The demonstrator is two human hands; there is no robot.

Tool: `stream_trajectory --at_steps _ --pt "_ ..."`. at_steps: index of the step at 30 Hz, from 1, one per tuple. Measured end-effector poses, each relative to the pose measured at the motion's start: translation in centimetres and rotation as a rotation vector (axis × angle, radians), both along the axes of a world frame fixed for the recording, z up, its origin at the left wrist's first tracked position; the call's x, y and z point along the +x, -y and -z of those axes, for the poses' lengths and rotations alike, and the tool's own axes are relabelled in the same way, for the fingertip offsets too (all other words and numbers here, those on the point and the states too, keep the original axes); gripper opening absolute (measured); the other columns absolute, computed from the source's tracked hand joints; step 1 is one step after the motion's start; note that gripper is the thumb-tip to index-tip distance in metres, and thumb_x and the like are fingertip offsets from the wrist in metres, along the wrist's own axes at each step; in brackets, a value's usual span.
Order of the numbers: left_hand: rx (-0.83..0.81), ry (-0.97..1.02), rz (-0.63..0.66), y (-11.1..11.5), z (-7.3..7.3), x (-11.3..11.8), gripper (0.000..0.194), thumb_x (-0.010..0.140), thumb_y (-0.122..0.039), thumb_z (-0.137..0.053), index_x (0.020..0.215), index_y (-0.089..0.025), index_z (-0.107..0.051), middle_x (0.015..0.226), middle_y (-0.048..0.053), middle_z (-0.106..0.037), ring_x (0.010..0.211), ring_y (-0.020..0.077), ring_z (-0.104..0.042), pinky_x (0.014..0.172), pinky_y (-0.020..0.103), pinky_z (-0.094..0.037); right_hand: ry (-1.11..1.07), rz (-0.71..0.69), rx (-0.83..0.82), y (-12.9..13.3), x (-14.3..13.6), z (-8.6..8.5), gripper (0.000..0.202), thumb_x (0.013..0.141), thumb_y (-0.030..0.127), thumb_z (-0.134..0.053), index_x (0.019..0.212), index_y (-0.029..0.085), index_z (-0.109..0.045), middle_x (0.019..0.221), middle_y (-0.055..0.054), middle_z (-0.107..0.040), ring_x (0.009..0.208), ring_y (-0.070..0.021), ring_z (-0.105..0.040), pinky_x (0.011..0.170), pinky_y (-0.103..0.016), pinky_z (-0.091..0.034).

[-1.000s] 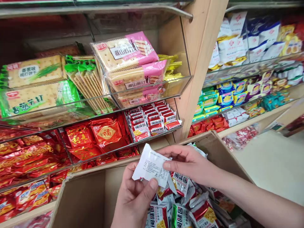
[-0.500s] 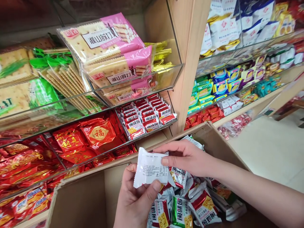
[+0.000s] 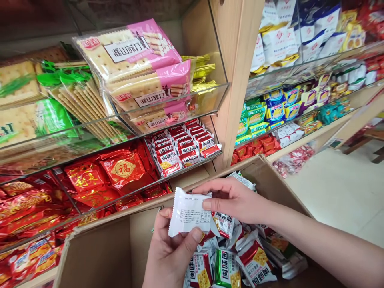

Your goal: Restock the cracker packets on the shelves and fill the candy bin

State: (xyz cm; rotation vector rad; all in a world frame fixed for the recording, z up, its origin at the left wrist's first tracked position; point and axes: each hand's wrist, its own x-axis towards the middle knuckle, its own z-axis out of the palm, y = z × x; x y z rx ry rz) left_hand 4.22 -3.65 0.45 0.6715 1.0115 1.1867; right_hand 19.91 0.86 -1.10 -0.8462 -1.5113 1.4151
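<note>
A small white packet (image 3: 190, 214), printed side facing me, is held between both hands above an open cardboard box (image 3: 99, 244). My left hand (image 3: 174, 252) pinches its lower left part, thumb on the front. My right hand (image 3: 231, 200) grips the upper right edge between thumb and fingers. Beneath them in the box lie several loose packets, among them a green and white one (image 3: 227, 268) and a red and white one (image 3: 256, 260). Similar red and white packets (image 3: 168, 158) stand in rows in a shelf compartment beyond the box.
Clear-fronted shelves hold large pink-ended cracker packs (image 3: 144, 52), green-wrapped crackers (image 3: 54, 116) and red packets (image 3: 123, 170). A wooden upright (image 3: 237, 80) separates them from the right-hand shelves with blue and white bags (image 3: 312, 40). Pale floor (image 3: 336, 188) shows at the right.
The view has shifted slightly, so the right-hand shelves and box sit a little further left. Both hands keep the same hold on the white packet.
</note>
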Motion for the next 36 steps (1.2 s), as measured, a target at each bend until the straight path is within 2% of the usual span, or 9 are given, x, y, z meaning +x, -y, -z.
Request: stream_trajectory --at_steps 12,14,18,21,23,25,29,32,36 --pt "-0.002 0.067 0.023 -0.8 0.7 -1.4 0.047 0.054 -0.013 -0.080 0.086 -0.023 -0.047 0.078 0.001 -0.072 0.071 0.0127 -0.066 0.069 0.021 -0.052 0.077 -0.052 0.067 0.1 0.5 -0.7 0.031 0.079 0.025 -0.058 0.109 0.020 -0.059 0.102 -0.005 -0.063 0.087 -0.0136 -0.060 0.073 -0.028 -0.050" --pt "-0.064 0.203 0.087 -1.0 0.3 -1.9 0.044 0.058 -0.014 -0.077 0.092 -0.024 -0.052 0.090 0.003 -0.071 0.081 0.0160 -0.066 0.072 0.024 -0.052 0.067 -0.122 0.174 0.3 1.0 -1.3 0.044 0.080 0.016 -0.055 0.123 0.024 -0.049 0.120 -0.008 -0.055 0.103 -0.0156 -0.056 0.081 -0.030 -0.049" --pt "-0.224 0.370 0.262 -1.2 -0.4 -2.7 0.055 0.060 -0.021 -0.074 0.110 -0.030 -0.053 0.095 0.004 -0.069 0.077 0.0213 -0.068 0.065 0.029 -0.053 0.256 -0.251 0.463 0.6 1.2 -2.8 0.067 0.075 0.000 -0.049 0.133 0.030 -0.036 0.148 -0.003 -0.020 0.134 -0.0182 -0.021 0.106 -0.036 -0.028" --pt "-0.275 0.293 0.263 -1.3 -1.2 -3.0 0.057 0.063 -0.024 -0.074 0.115 -0.032 -0.052 0.092 0.005 -0.070 0.071 0.0210 -0.068 0.059 0.029 -0.052 0.293 -0.231 0.516 0.1 0.8 -3.3 0.050 0.078 0.003 -0.048 0.123 0.026 -0.046 0.140 -0.005 -0.034 0.131 -0.0175 -0.029 0.105 -0.036 -0.029" --pt "-0.261 0.157 0.251 -1.7 -1.9 -3.9 0.048 0.069 -0.034 -0.069 0.114 -0.031 -0.054 0.090 0.007 -0.070 0.067 0.0212 -0.068 0.056 0.031 -0.053 0.258 -0.128 0.509 -1.0 0.8 -3.2 0.035 0.082 0.011 -0.048 0.115 0.023 -0.049 0.121 -0.007 -0.051 0.114 -0.0162 -0.048 0.094 -0.033 -0.042" --pt "-0.102 -0.105 0.239 -2.7 -2.4 -5.6 0.043 0.070 -0.046 -0.065 0.107 -0.026 -0.060 0.088 0.010 -0.070 0.066 0.0229 -0.067 0.057 0.033 -0.053 0.282 0.081 0.566 -2.8 1.1 -3.0 0.026 0.085 0.019 -0.049 0.110 0.023 -0.050 0.105 -0.006 -0.058 0.096 -0.0152 -0.056 0.082 -0.031 -0.048" --pt "0.519 -1.060 0.058 -6.1 -2.4 -9.8 0.040 0.057 -0.048 -0.071 0.090 -0.026 -0.068 0.090 0.005 -0.071 0.079 0.0241 -0.065 0.062 0.025 -0.051 0.657 0.510 0.926 -7.8 1.1 -2.7 0.028 0.087 0.024 -0.048 0.113 0.017 -0.050 0.106 -0.010 -0.055 0.102 -0.0198 -0.050 0.090 -0.036 -0.042" --pt "0.687 -1.487 0.044 -8.4 -1.8 -11.4 0.030 0.071 -0.050 -0.057 0.088 -0.027 -0.065 0.090 0.001 -0.071 0.080 0.0220 -0.064 0.069 0.026 -0.048 0.919 0.536 1.034 -11.5 -0.6 -2.8 0.030 0.089 0.020 -0.041 0.116 0.013 -0.050 0.108 -0.013 -0.053 0.104 -0.0230 -0.047 0.091 -0.038 -0.040" --pt "0.828 -1.777 0.125 -9.2 -0.7 -11.1 0.031 0.083 -0.045 -0.040 0.092 -0.025 -0.063 0.091 0.002 -0.072 0.077 0.0220 -0.066 0.062 0.029 -0.046 1.046 0.589 0.793 -14.8 -4.1 -3.6 0.027 0.087 0.021 -0.041 0.109 0.012 -0.055 0.104 -0.015 -0.056 0.100 -0.0272 -0.051 0.087 -0.042 -0.042"
